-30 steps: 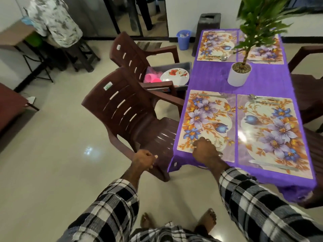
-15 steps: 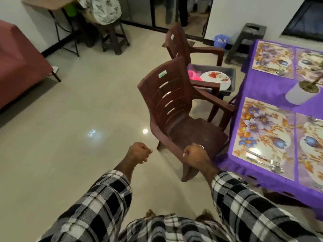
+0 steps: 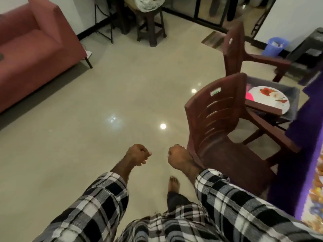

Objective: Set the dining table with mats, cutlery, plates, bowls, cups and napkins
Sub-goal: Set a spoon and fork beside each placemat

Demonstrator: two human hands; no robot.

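Left hand (image 3: pixel 139 154) curled into a loose fist, holding nothing, out over the floor (image 3: pixel 104 102). Right hand (image 3: pixel 178 158) also curled, nothing in it, a ring on one finger; it sits just beside the back edge of the near brown chair (image 3: pixel 215 123), can't tell if it touches. Both forearms in black-and-white plaid sleeves (image 3: pixel 236 203). One bare foot (image 3: pixel 173 184) on the tiles below the right hand.

Beyond the near chair, a grey tray (image 3: pixel 293 95) rests on the seat of the far brown chair (image 3: pixel 236 48); in it a white plate (image 3: pixel 269 98) with red flower print, and something pink (image 3: pixel 248 96) tucked beside it, partly hidden by the chair arm. Table at the far right edge under a purple cloth (image 3: pixel 300 154), with a strip of a floral mat (image 3: pixel 317 198) at the frame edge, blurred.

Farther out: pink sofa (image 3: pixel 31 49) at left, dark stool (image 3: pixel 150 25) at top centre, blue bin (image 3: pixel 277 46) against the wall at upper right
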